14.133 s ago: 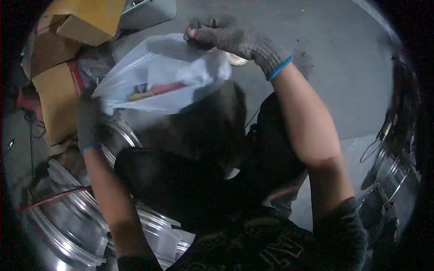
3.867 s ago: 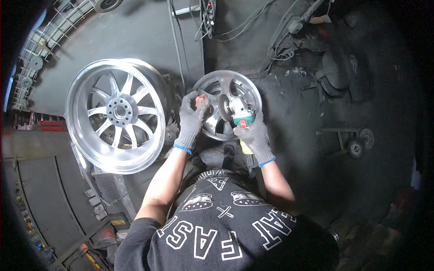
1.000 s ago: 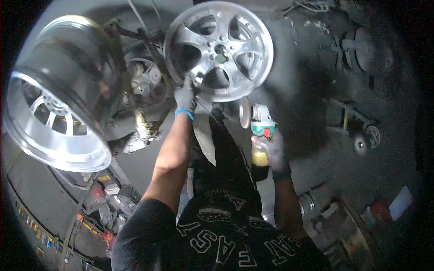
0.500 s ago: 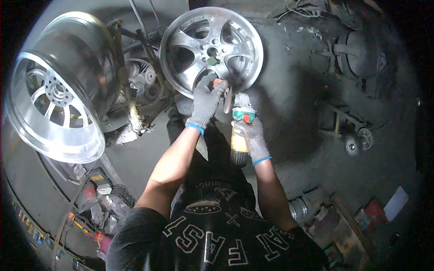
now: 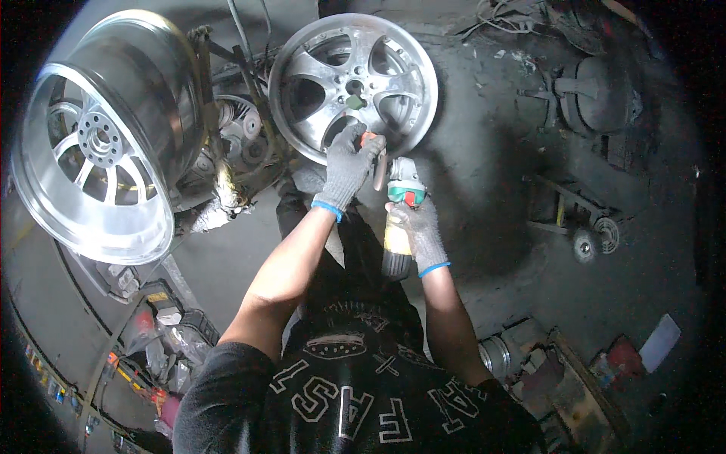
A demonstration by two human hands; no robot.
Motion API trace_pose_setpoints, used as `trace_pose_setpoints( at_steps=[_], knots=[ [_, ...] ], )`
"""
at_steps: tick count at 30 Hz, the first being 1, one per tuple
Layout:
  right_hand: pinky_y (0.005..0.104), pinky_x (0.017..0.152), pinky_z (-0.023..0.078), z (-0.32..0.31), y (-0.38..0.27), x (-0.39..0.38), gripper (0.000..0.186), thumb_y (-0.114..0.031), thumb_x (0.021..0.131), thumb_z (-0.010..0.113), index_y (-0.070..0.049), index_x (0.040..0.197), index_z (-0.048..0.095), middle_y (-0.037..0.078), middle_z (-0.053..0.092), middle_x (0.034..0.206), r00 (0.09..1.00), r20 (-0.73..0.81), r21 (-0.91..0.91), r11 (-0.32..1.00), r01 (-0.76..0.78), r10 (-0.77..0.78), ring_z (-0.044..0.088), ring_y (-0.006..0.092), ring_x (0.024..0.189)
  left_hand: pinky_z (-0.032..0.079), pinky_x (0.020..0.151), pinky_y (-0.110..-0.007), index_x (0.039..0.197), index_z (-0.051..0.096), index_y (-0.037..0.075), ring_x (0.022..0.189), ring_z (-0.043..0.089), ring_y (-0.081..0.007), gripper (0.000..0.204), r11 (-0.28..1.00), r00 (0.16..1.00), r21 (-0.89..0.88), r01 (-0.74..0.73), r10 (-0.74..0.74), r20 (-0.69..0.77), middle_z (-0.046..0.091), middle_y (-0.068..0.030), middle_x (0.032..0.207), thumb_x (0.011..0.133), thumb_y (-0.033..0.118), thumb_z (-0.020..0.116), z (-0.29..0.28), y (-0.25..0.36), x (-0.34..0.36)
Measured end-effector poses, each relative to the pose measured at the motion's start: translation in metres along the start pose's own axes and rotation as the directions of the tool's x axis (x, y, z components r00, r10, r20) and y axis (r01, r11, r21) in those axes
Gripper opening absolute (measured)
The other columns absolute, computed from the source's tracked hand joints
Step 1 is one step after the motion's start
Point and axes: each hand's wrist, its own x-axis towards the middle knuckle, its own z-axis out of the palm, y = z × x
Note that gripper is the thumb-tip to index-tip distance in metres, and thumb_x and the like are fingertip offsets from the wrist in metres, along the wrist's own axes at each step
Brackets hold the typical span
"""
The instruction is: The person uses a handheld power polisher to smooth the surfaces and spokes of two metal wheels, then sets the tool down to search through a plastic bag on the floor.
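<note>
My gloved left hand [image 5: 346,168] is pinched on a small orange object [image 5: 368,138] at the lower edge of an upright silver five-spoke wheel rim [image 5: 408,91]; its exact shape is hidden. My gloved right hand [image 5: 423,231] grips an angle grinder [image 5: 404,181] with a green and red body and yellow lower part. The grinder's disc [image 5: 380,174] faces left, just beside my left fingertips. A small green piece [image 5: 355,101] sits at the rim's hub.
A larger polished rim [image 5: 162,106] stands at left beside a metal stand [image 5: 223,181] and grimy wheel parts [image 5: 243,125]. Cables [image 5: 503,19] lie at top right, a wheeled trolley [image 5: 575,219] at right, tools and bags [image 5: 166,340] lower left, boxes and scrap [image 5: 567,393] lower right.
Since a second ago my left hand has moved right onto the orange object, and the grinder has moved left toward it. Earliest, my hands held a plastic bag; this is gone from view.
</note>
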Motion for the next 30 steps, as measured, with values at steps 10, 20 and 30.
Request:
trace_pose_setpoints(
  at_steps=[10,20,30],
  knots=[
    [0.0328,0.063,0.055,-0.003,-0.005,-0.002,0.042,-0.001,0.074,0.084,-0.007,0.109,0.062,0.003,0.067,0.093,0.999,-0.008,-0.044,0.998,-0.038,0.038,0.067,0.0151,0.075,0.054,0.078,-0.037,0.109,0.065,-0.004,0.086,0.068,-0.0245,0.044,0.998,0.999,0.064,-0.009,0.007,0.036,0.069,-0.016,0.095,0.084,0.03,0.079,0.0,0.016,-0.001],
    [0.0335,0.066,0.056,0.001,-0.012,-0.003,0.044,-0.004,0.07,0.086,-0.007,0.107,0.062,0.003,0.066,0.091,1.0,-0.003,-0.06,0.998,-0.016,0.016,0.066,0.0164,0.075,0.057,0.079,-0.032,0.122,0.062,-0.006,0.087,0.069,-0.0181,0.054,0.989,0.997,0.128,-0.075,0.078,-0.015,0.071,-0.0125,0.101,0.085,0.028,0.08,0.005,0.005,0.003],
    [0.0331,0.065,0.057,-0.005,-0.011,0.006,0.042,-0.005,0.071,0.085,-0.006,0.106,0.062,0.004,0.066,0.09,0.999,0.017,-0.114,0.993,-0.033,0.035,0.066,0.0161,0.074,0.053,0.081,-0.039,0.111,0.066,-0.003,0.09,0.067,-0.0313,0.047,0.873,0.927,0.313,-0.374,0.365,0.092,0.069,-0.0188,0.097,0.083,0.032,0.079,-0.005,0.011,0.006]
  ],
)
